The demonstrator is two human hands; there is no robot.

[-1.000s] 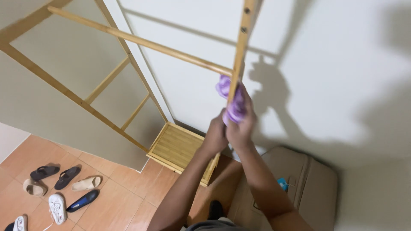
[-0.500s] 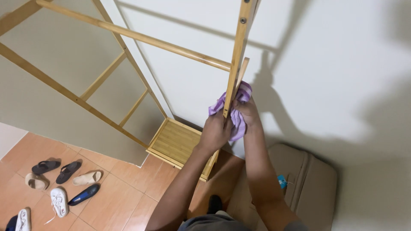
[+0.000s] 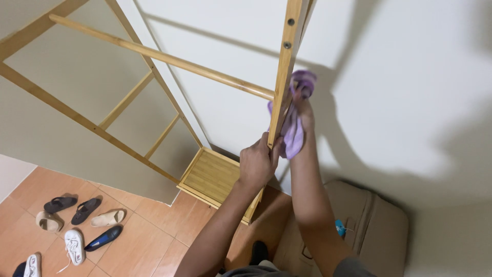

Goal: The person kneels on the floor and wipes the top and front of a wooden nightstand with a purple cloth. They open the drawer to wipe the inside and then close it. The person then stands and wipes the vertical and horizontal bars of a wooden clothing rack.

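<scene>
A pale wooden rack fills the upper half of the frame, its upright post (image 3: 283, 77) running down the middle with two dark screw heads near the top. The left hand (image 3: 258, 165) sits at centre frame, fingers clenched round the post's lower stretch. Just above and to the right, the right hand (image 3: 303, 110) presses a purple cloth (image 3: 293, 134) against the post; the fingers are grasping the cloth, which is soft, crumpled and lilac with lighter streaks, bunched at the top and hanging in a loose fold below the hand. A round rail (image 3: 159, 56) slants from upper left to the post. The slatted bottom shelf (image 3: 211, 177) lies lower centre. Shoes (image 3: 77, 225) are scattered on the tiled floor at lower left; a tan suitcase (image 3: 374, 231) sits at lower right.
</scene>
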